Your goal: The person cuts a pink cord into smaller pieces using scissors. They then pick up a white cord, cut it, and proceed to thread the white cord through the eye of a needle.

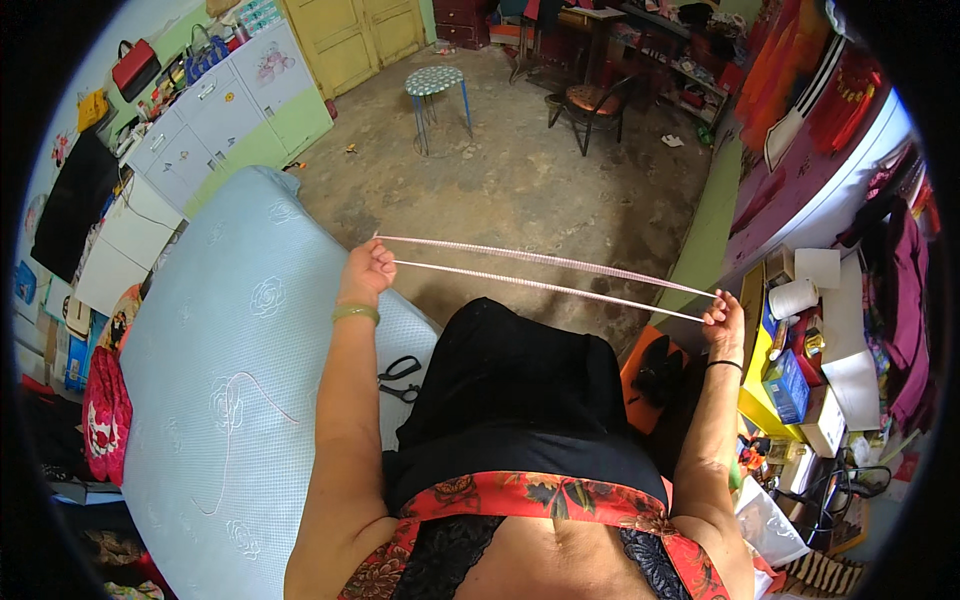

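Observation:
A pale pink-and-white cord [547, 261] runs in two strands between my hands, stretched nearly straight over my lap and the floor. My left hand [368, 268], with a green bangle at the wrist, is closed on its left end. Closed on the right end is my right hand [724, 319], with a thin black band at the wrist. Scissors with black handles [400, 379] lie on the light blue quilted mattress [277, 247] beside my left forearm; their blades are hidden. Another thin cord [229, 420] lies in a loose curve on the mattress.
A round stool [435, 81] and a chair [594, 100] stand on the concrete floor ahead. At the right, a cluttered surface holds a white thread spool [793, 298], a blue box [786, 386] and a yellow box [752, 352]. White cabinets [214, 105] line the left wall.

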The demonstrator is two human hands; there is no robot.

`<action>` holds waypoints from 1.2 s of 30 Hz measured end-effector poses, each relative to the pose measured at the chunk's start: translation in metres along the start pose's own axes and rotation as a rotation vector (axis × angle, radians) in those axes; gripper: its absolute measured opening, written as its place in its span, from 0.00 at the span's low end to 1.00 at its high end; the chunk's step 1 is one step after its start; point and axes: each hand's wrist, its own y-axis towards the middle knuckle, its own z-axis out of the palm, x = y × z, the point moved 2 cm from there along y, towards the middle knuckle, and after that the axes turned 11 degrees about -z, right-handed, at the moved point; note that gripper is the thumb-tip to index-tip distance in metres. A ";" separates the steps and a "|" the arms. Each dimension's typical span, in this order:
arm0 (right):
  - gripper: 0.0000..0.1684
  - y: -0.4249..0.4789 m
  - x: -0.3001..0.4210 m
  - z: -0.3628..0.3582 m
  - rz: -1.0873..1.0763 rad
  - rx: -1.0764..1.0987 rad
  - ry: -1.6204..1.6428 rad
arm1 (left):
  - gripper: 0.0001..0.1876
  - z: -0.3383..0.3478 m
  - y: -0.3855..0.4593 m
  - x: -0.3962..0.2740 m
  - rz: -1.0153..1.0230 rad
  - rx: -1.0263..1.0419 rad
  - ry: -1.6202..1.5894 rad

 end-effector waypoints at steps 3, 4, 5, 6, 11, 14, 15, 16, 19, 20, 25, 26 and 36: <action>0.10 0.008 0.021 -0.012 -0.013 0.018 -0.026 | 0.06 -0.021 -0.001 -0.010 -0.014 -0.012 -0.059; 0.10 0.008 0.022 -0.013 0.009 0.033 -0.029 | 0.06 -0.026 -0.001 -0.010 -0.019 -0.025 -0.065; 0.10 0.007 0.022 -0.012 -0.012 0.028 -0.049 | 0.06 -0.031 -0.001 -0.009 -0.029 -0.051 -0.072; 0.10 0.006 0.017 -0.007 0.015 0.059 -0.047 | 0.06 -0.033 0.000 -0.005 -0.047 -0.062 -0.069; 0.12 -0.008 -0.024 0.039 0.135 0.169 -0.123 | 0.06 -0.032 0.011 0.013 -0.041 -0.047 -0.013; 0.12 -0.011 -0.029 0.062 0.149 0.217 -0.129 | 0.07 -0.033 0.010 0.004 0.014 -0.018 -0.040; 0.12 -0.008 -0.020 0.065 0.077 0.146 -0.146 | 0.08 -0.035 0.005 -0.005 0.050 0.000 -0.068; 0.13 -0.006 -0.009 0.068 0.036 0.131 -0.130 | 0.09 -0.036 0.000 -0.017 0.099 0.025 -0.112; 0.14 0.003 0.033 0.072 -0.017 0.079 -0.072 | 0.10 -0.032 -0.014 -0.045 0.143 -0.001 -0.093; 0.15 0.007 0.044 0.075 -0.003 0.061 -0.067 | 0.10 -0.028 -0.016 -0.051 0.143 -0.008 -0.106; 0.16 0.015 0.074 0.096 -0.046 0.127 -0.052 | 0.08 -0.003 -0.009 -0.059 0.092 0.101 -0.066; 0.16 0.014 0.078 0.100 -0.052 0.173 -0.051 | 0.09 -0.001 -0.008 -0.061 0.105 0.075 -0.059; 0.14 -0.048 -0.017 0.151 0.123 0.599 -0.324 | 0.08 0.100 -0.049 0.046 0.071 0.491 0.512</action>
